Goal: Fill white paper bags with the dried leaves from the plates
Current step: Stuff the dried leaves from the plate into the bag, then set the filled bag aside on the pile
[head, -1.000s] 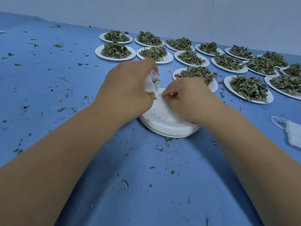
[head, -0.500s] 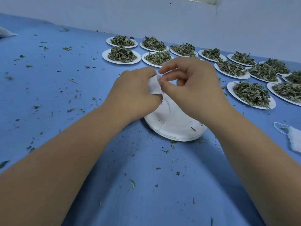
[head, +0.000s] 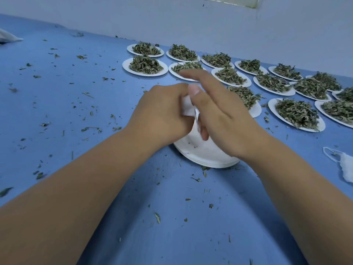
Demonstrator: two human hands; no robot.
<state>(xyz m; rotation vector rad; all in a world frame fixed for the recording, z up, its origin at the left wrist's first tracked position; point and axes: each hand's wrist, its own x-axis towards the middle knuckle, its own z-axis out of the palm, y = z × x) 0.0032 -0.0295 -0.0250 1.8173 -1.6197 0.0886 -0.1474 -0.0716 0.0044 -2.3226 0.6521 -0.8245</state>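
My left hand (head: pixel 162 115) grips a small white paper bag (head: pixel 187 109) just above a stack of empty white plates (head: pixel 202 153) at the table's middle. Most of the bag is hidden in its fist. My right hand (head: pixel 221 115) lies against the bag from the right, its index finger stretched out to the left and its thumb tip touching the bag's top. A thin white strip hangs from the bag between the hands. Several white plates heaped with dried leaves (head: pixel 146 64) stand in rows behind and to the right; the nearest full plate (head: pixel 256 111) is partly hidden by my right hand.
The blue tabletop (head: pixel 76 104) is strewn with leaf crumbs. A white face mask (head: pixel 344 166) lies at the right edge. A white object (head: pixel 7 37) sits at the far left. A pale wall (head: pixel 191 20) runs behind the plates.
My right hand has left the plate stack, risen to the bag's top and spread its fingers. The left hand keeps hold of the bag. The camera has tilted upward.
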